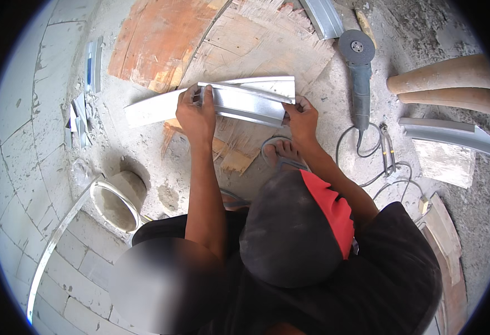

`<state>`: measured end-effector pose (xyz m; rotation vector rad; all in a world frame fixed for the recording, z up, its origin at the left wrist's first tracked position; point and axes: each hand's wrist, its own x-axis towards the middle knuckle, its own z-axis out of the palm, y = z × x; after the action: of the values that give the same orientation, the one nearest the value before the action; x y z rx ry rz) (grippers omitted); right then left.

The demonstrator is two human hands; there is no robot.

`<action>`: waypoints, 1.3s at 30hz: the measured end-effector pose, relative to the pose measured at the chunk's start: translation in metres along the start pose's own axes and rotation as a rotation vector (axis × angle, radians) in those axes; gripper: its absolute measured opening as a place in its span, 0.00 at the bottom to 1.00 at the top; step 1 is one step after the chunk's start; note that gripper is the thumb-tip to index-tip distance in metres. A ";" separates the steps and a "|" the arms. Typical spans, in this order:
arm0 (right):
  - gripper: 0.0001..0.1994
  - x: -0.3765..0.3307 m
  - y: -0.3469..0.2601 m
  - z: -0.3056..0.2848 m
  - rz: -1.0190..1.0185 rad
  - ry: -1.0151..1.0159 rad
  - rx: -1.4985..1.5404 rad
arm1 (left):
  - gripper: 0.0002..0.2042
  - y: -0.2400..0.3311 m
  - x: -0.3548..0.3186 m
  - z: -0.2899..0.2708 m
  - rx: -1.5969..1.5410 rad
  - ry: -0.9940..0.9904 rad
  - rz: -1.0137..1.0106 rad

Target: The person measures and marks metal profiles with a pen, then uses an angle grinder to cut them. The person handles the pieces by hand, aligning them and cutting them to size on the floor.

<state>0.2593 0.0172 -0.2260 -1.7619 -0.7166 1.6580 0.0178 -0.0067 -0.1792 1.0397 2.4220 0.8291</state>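
A short silver metal channel [250, 105] lies crosswise in front of me, over a longer flat metal strip [150, 110] that reaches out to the left and shows behind it. My left hand [197, 114] grips the channel's left end, thumb on top and fingers wrapped over the edge. At the right end my right hand [302, 116] pinches the channel's corner between thumb and fingers. Both pieces sit just above or on worn wooden boards [245, 44]; the exact contact is hidden. My foot in a sandal [284, 152] is right below the channel.
To the right lies an angle grinder [360, 84] with its cord, beside pliers [388, 149]. Metal profiles [451, 134] and brown tubes [446, 84] are farther right. On the left stand a bucket [119, 198] and metal offcuts [78, 120] near a block wall [16, 117].
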 end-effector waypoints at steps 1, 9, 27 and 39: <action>0.06 -0.003 0.004 0.008 0.016 -0.006 0.026 | 0.21 -0.001 0.008 -0.002 -0.014 0.023 0.033; 0.08 0.010 0.024 0.036 -0.144 -0.119 -0.040 | 0.45 0.018 0.028 -0.007 0.307 -0.054 0.014; 0.11 -0.005 0.026 0.021 -0.215 -0.033 -0.057 | 0.57 0.008 -0.019 0.007 0.200 0.035 0.145; 0.09 0.001 0.021 0.020 -0.166 -0.095 -0.111 | 0.60 0.011 -0.023 0.009 0.237 0.059 0.044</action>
<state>0.2389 0.0049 -0.2431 -1.6578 -0.9880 1.6252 0.0436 -0.0147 -0.1770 1.1719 2.6041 0.6043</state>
